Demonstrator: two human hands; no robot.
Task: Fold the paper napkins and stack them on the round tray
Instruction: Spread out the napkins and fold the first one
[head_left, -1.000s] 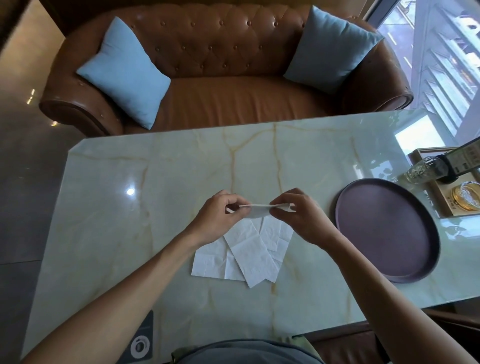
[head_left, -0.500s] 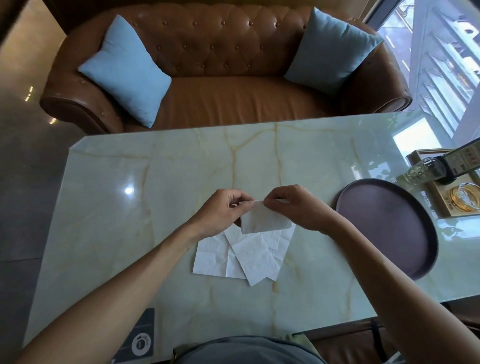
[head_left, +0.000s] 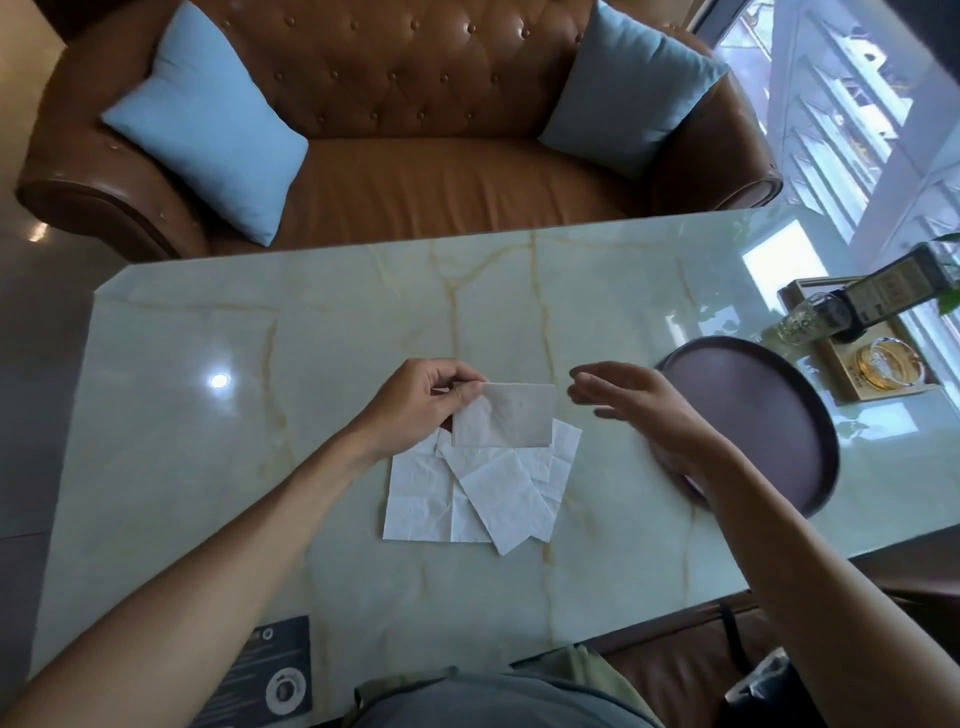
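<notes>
The left hand (head_left: 415, 408) pinches the folded white paper napkin (head_left: 503, 415) by its corner at frame centre, probably for transfer. The right hand (head_left: 631, 410), its grip open and empty, hovers before the round dark-purple tray (head_left: 779, 395) at right.

White, faintly crinkled folded napkin (head_left: 503, 415); white loose napkins (head_left: 467, 493) beneath. Pale green marbled bench (head_left: 363, 312), veined in tan. Dark plum round tray (head_left: 753, 405). Tan-brown tufted leather sofa (head_left: 405, 171) with two light blue cushions (head_left: 208, 117). Light wooden tray (head_left: 878, 387) with gold-rimmed glass dish (head_left: 888, 364); black card (head_left: 275, 670) with white print
</notes>
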